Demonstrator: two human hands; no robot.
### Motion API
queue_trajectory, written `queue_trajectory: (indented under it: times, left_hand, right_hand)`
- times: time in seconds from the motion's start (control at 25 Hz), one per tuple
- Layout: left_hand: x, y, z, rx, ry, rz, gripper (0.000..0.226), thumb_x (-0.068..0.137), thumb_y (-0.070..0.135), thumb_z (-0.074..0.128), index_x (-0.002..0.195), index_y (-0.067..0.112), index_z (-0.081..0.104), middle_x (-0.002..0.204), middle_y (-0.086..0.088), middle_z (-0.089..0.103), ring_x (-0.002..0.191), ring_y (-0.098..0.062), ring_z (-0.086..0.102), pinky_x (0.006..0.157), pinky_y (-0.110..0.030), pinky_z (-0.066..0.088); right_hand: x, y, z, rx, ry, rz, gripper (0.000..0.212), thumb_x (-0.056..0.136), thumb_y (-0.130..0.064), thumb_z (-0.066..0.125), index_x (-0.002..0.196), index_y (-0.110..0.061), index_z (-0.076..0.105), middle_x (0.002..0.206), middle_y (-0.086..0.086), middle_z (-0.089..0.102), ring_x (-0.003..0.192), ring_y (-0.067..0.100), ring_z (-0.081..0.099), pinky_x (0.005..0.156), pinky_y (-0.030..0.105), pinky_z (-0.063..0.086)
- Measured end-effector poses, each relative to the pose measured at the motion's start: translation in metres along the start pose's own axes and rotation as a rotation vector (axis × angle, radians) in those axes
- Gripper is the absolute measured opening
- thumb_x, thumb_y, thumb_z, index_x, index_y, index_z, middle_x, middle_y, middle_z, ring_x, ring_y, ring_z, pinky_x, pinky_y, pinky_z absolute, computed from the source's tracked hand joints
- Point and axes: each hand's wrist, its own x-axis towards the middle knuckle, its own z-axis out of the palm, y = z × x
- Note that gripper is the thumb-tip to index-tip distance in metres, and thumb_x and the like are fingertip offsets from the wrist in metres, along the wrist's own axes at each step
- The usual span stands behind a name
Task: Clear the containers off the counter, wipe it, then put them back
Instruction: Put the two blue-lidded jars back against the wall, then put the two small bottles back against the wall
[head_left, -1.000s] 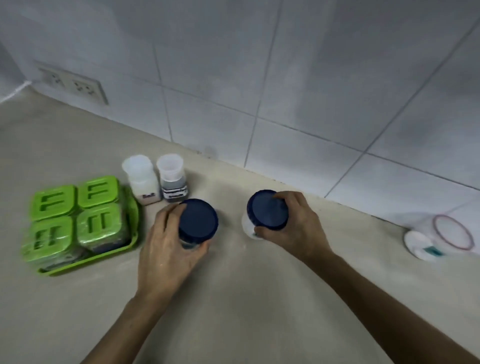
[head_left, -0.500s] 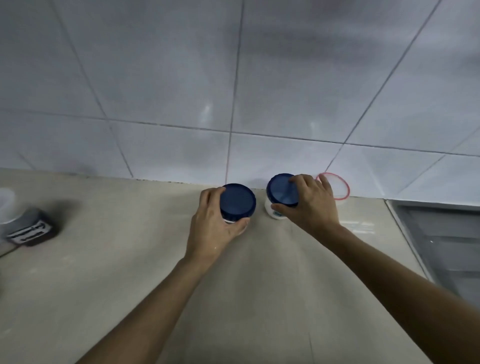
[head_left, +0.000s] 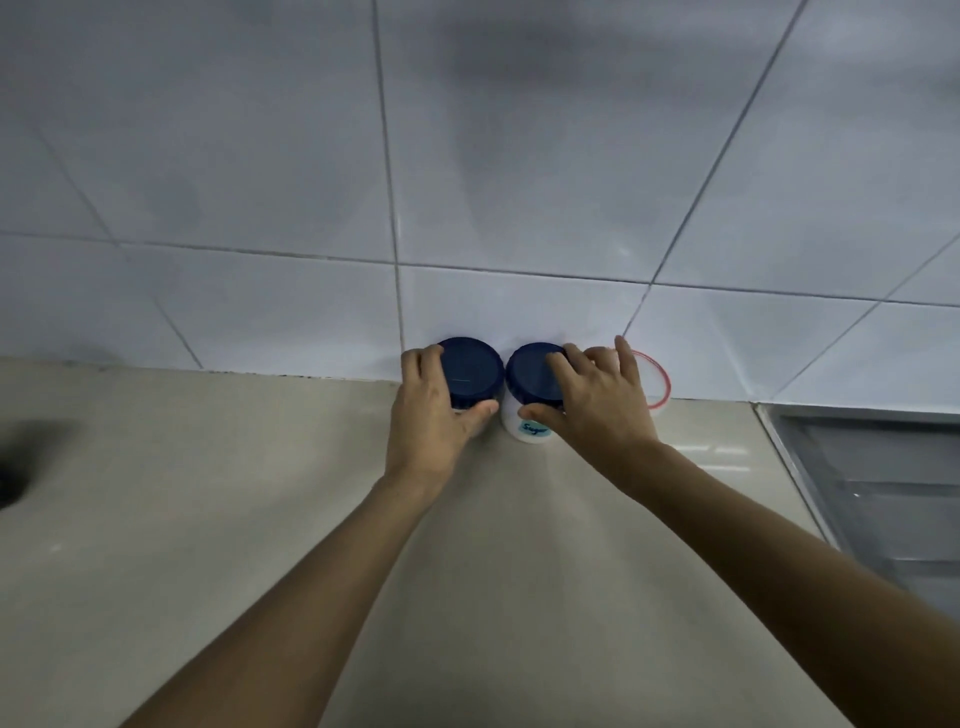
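Two jars with dark blue lids stand side by side against the tiled wall at the back of the beige counter (head_left: 208, 519). My left hand (head_left: 431, 415) grips the left jar (head_left: 472, 371) around its lid. My right hand (head_left: 597, 410) grips the right jar (head_left: 530, 371), a white one with a small blue label on its front. Just right of my right hand, a clear container with a red-rimmed lid (head_left: 655, 382) stands by the wall, partly hidden behind my fingers.
A steel sink drainboard (head_left: 883, 483) begins at the right edge of the counter. A dark blurred object (head_left: 15, 467) sits at the far left edge. White wall tiles rise directly behind the jars.
Both hands have carried the two blue-lidded jars rightward and back to the wall beside the red-rimmed container. The green tray and small white jars have left the view.
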Motion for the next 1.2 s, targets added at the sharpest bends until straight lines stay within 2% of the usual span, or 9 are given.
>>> queue_trajectory:
  times: [0.16,0.28,0.36,0.44,0.56,0.76,0.92,1.08,1.2]
  left_hand:
    - [0.002,0.004,-0.015,-0.049,-0.124,-0.044,0.092,0.073,0.036,0.080,0.143,0.013,0.026,0.144,-0.009,0.034,0.129,-0.026,0.044,0.100,-0.032,0.045]
    - [-0.020,-0.010,-0.040,-0.060,-0.172,0.026,0.088,0.083,0.032,0.071,0.150,0.013,0.017,0.155,-0.010,0.021,0.142,-0.023,0.026,0.112,-0.028,0.030]
    - [-0.048,-0.032,-0.065,-0.001,-0.103,0.123,0.058,0.089,0.022,0.063,0.140,0.012,0.037,0.145,-0.008,0.038,0.132,-0.021,0.041,0.102,-0.018,0.033]
    - [-0.077,-0.064,-0.099,0.074,-0.015,0.191,0.033,0.090,0.011,0.059,0.122,0.010,0.054,0.123,-0.005,0.055,0.110,-0.017,0.057,0.088,-0.017,0.044]
    - [-0.101,-0.121,-0.168,0.205,0.080,0.178,0.020,0.087,0.005,0.060,0.107,0.007,0.064,0.104,-0.005,0.064,0.094,-0.021,0.062,0.077,-0.031,0.053]
    - [-0.099,-0.196,-0.291,0.512,0.165,0.184,0.018,0.084,0.014,0.060,0.101,0.011,0.064,0.097,-0.007,0.064,0.092,-0.029,0.059,0.078,-0.036,0.042]
    - [-0.085,-0.247,-0.379,0.623,0.291,-0.011,0.036,0.079,0.022,0.055,0.114,0.013,0.058,0.115,-0.010,0.058,0.103,-0.033,0.051,0.083,-0.042,0.040]
    - [-0.065,-0.285,-0.408,0.333,-0.074,-0.223,0.076,0.084,0.036,0.064,0.149,0.024,0.026,0.153,-0.010,0.025,0.136,-0.032,0.032,0.111,-0.042,0.031]
    - [-0.059,-0.295,-0.400,0.410,-0.154,-0.174,0.072,0.084,0.037,0.065,0.146,0.026,0.030,0.147,-0.007,0.035,0.129,-0.030,0.045,0.105,-0.038,0.039]
  right_hand:
    - [0.000,-0.004,-0.008,-0.002,-0.029,0.019,0.068,0.084,-0.066,0.044,0.134,-0.019,0.043,0.141,0.010,0.047,0.132,0.031,0.039,0.118,0.052,0.010]
    - [-0.009,-0.014,-0.024,0.102,0.050,0.030,0.075,0.074,-0.057,0.067,0.135,-0.019,0.044,0.134,0.017,0.047,0.125,0.036,0.041,0.111,0.052,0.026]
    - [-0.024,-0.035,-0.027,0.255,0.211,0.006,0.064,0.076,-0.038,0.074,0.130,-0.013,0.048,0.122,0.017,0.051,0.111,0.035,0.049,0.096,0.048,0.040]
    - [-0.032,-0.069,-0.032,0.342,0.301,-0.079,0.051,0.080,-0.028,0.072,0.124,-0.010,0.052,0.115,0.015,0.053,0.102,0.031,0.052,0.087,0.044,0.044]
    - [-0.025,-0.135,-0.047,0.452,0.202,-0.267,0.041,0.084,-0.031,0.066,0.118,-0.011,0.057,0.113,0.010,0.056,0.099,0.027,0.054,0.085,0.039,0.046]
    - [0.000,-0.258,-0.075,0.515,0.048,-0.507,0.039,0.087,-0.036,0.062,0.120,-0.017,0.054,0.121,0.002,0.052,0.106,0.019,0.054,0.090,0.029,0.046]
    - [0.024,-0.372,-0.101,0.566,-0.041,-0.601,0.061,0.087,-0.038,0.063,0.139,-0.019,0.038,0.140,0.003,0.042,0.123,0.023,0.046,0.102,0.037,0.042]
    - [0.044,-0.457,-0.118,0.514,-0.173,-0.659,0.078,0.088,-0.032,0.062,0.150,-0.025,0.016,0.157,0.007,0.019,0.138,0.029,0.029,0.110,0.043,0.034]
    - [0.054,-0.485,-0.122,0.410,-0.259,-0.646,0.062,0.089,-0.030,0.059,0.144,-0.023,0.030,0.145,0.010,0.034,0.129,0.032,0.040,0.103,0.043,0.040]
